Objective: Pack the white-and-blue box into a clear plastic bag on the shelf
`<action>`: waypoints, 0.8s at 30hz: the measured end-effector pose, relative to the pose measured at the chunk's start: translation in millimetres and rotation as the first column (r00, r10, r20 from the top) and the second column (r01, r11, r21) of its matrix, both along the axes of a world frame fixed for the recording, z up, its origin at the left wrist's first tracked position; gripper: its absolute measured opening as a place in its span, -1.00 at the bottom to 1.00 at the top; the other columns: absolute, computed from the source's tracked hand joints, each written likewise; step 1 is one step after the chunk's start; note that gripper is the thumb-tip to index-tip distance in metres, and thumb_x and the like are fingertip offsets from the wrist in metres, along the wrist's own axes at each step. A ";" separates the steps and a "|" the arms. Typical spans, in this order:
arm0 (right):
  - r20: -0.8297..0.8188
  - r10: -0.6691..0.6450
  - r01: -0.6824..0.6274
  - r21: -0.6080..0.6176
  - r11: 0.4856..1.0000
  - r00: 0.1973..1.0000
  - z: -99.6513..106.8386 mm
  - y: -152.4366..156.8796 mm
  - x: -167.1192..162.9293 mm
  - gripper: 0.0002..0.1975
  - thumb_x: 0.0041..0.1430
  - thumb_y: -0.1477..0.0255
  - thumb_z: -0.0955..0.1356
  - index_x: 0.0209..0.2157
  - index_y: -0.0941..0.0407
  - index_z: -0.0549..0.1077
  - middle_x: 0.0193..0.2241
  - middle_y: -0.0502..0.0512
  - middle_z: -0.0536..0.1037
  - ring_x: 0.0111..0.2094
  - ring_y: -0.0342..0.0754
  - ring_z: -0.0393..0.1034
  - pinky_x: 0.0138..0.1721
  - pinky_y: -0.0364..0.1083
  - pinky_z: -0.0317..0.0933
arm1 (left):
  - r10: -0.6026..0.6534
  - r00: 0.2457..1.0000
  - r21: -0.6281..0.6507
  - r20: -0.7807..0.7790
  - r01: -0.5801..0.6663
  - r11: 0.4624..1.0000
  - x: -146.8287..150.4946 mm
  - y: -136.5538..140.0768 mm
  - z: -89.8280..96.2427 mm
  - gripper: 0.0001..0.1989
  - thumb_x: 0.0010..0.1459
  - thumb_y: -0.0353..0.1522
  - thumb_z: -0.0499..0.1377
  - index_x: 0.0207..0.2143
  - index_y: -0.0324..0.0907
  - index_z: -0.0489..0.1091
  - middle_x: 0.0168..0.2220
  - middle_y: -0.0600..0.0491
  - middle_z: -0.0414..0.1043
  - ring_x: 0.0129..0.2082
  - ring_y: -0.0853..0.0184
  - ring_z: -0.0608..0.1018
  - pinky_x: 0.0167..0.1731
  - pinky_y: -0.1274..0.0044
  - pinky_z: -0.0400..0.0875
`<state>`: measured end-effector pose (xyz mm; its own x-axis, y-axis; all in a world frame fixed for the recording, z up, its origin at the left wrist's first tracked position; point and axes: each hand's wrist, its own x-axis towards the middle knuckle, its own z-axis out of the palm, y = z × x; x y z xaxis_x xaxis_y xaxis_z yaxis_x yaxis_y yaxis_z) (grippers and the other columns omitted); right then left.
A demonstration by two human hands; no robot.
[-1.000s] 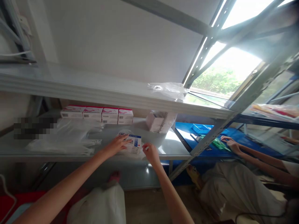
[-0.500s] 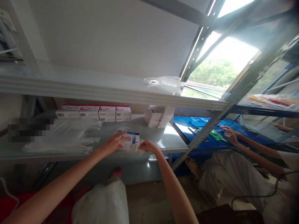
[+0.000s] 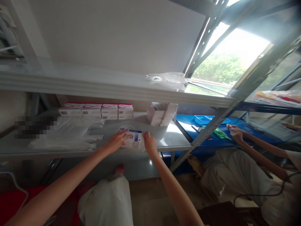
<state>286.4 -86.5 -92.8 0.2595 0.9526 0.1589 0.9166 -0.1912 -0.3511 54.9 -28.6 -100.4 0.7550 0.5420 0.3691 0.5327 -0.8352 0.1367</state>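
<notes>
A white card with blue print (image 3: 135, 140) lies on the grey shelf, with clear plastic film, apparently a bag (image 3: 126, 126), around it. My left hand (image 3: 117, 140) rests on the card's left part, fingers spread and flat. Beside the card's right edge is my right hand (image 3: 150, 142), its fingers pinched together by the upper right corner. They seem to hold the edge of the plastic bag, though the grip itself is hard to make out.
Clear plastic bags (image 3: 70, 133) are piled on the left. Behind stand red-and-white boxes (image 3: 109, 111) and a stack of white folded packs (image 3: 162, 113). An upper shelf (image 3: 113, 86) overhangs. Right of a metal post (image 3: 209, 125), another person's hands (image 3: 236, 133) work over a blue surface.
My right hand has moved up along the card's right edge, from its lower right side to its upper right corner. My left hand stays flat on the card. The view has shifted slightly.
</notes>
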 end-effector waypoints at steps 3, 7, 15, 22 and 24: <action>-0.130 0.065 -0.081 -0.123 0.989 0.989 -0.4 1.1 10.0 -0.76 0.26 0.31 0.28 -0.24 0.11 0.54 -0.32 0.16 0.60 -0.27 -0.01 0.49 -0.35 -0.16 0.19 | 0.005 1.000 -0.014 0.020 -0.005 1.000 1.0 0.5 -1.2 -0.37 0.13 -0.58 0.12 0.23 0.02 0.20 0.29 -0.05 0.13 0.27 0.12 0.22 0.25 0.14 0.05; -0.378 0.086 -0.090 0.005 0.996 0.922 4.9 8.1 24.8 -0.83 0.09 0.40 0.35 -0.46 0.12 0.58 -0.49 0.10 0.60 -0.42 -0.06 0.44 -0.41 -0.16 0.16 | -0.002 0.999 -0.032 0.039 0.003 0.999 0.6 2.5 -3.0 -0.37 0.10 -0.58 0.16 0.20 0.00 0.25 0.26 -0.09 0.18 0.25 0.10 0.24 0.24 0.13 0.06; -0.928 0.233 0.468 0.350 0.812 0.291 5.3 0.1 -13.7 -0.56 0.00 0.11 0.35 -0.25 0.18 0.53 -0.27 0.18 0.59 -0.33 -0.07 0.39 -0.34 -0.14 0.24 | 0.037 0.996 -0.052 0.085 -0.033 0.998 5.7 2.2 -5.6 -0.40 0.12 -0.57 0.17 0.20 -0.04 0.25 0.28 -0.11 0.14 0.27 0.10 0.22 0.22 0.10 0.07; -0.962 0.222 0.410 0.269 0.872 0.158 10.4 30.0 -15.3 -0.48 -0.06 0.25 0.36 -0.02 0.08 0.36 -0.18 0.13 0.55 -0.52 -0.19 0.29 -0.53 -0.19 0.17 | -0.060 0.996 0.031 0.068 0.058 0.998 7.7 0.9 -14.1 -0.40 0.13 -0.61 0.12 0.20 -0.07 0.23 0.27 -0.07 0.17 0.28 0.15 0.19 0.23 0.16 0.13; -0.907 0.301 0.303 0.388 0.871 0.296 20.8 36.2 -15.1 -0.49 -0.02 0.27 0.34 0.02 0.05 0.32 -0.24 0.07 0.56 -0.63 -0.24 0.15 -0.63 -0.21 0.05 | -0.076 0.996 0.026 0.056 0.074 0.997 9.8 0.8 -12.8 -0.41 0.11 -0.62 0.13 0.19 -0.10 0.25 0.26 -0.08 0.19 0.28 0.16 0.20 0.22 0.20 0.16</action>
